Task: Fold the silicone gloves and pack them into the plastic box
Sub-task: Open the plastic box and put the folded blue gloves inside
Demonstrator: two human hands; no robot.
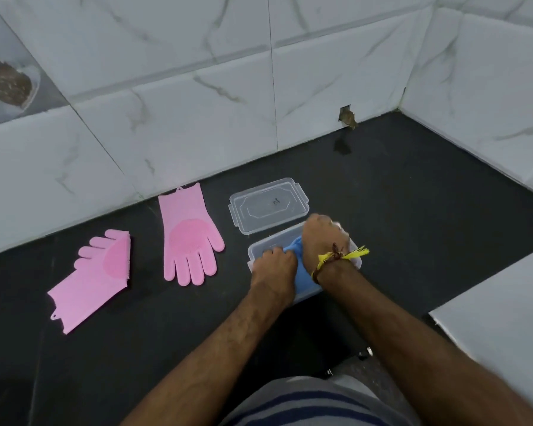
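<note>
Blue silicone glove (302, 273) bunched inside the clear plastic box (254, 249), near the middle of the black counter (413, 226), toward its right half. Only a strip of blue visible between the two hands; rest covered. Box open, walls translucent, near edge partly hidden by wrists.

Left hand (273, 264) curled down over the left part of the box, fingers folded tight and pressed onto the blue glove. Right hand (320, 238) likewise closed, knuckles up, bearing on the glove at the box's far right part; fingertips hidden underneath, so exact pinch not readable. Yellow-and-brown thread band (340, 256) tied at the right wrist, tassel ends sticking out to the right.

Clear lid (268, 206) flat on the counter just behind the box, toward the back wall, nearly touching the box's far rim.

Pink glove (188, 238) laid flat left of the lid, palm bristles up, fingers pointing to the near edge, cuff near the wall. Second pink glove (90, 278) further left, folded lengthwise, lying diagonally, cuff toward the near left.

White marble-pattern tile wall (197, 103) along back and right edges of the counter.
</note>
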